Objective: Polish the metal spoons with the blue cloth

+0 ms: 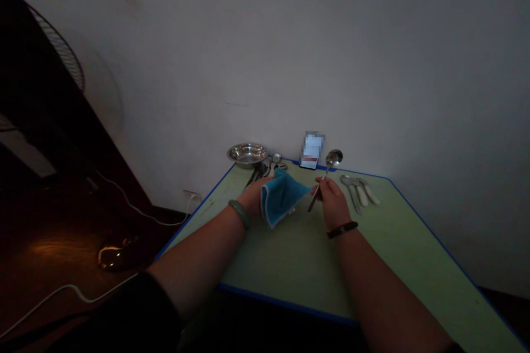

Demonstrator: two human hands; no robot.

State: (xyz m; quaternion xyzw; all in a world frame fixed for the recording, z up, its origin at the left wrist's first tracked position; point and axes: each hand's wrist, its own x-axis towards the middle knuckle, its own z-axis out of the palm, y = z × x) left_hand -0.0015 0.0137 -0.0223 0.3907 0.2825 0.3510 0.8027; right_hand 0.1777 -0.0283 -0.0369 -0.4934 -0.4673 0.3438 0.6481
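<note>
My right hand [334,203] is closed around the handle of a metal spoon [333,158], its bowl tilted up above the fingers. A blue cloth [282,197] with a pale edge hangs from my left hand [253,198], whose fingers are mostly hidden behind it. One corner of the cloth reaches across to the fingertips of my right hand. To the right, several spoons and other utensils [361,192] lie side by side on the table. More utensils [265,168] lie beyond my left hand, partly covered by it.
A steel bowl [247,155] stands at the table's back left corner. A phone [312,150] leans against the wall behind the green table [290,276], which has a blue edge. On the left are a fan [58,44] and a white cable [136,215].
</note>
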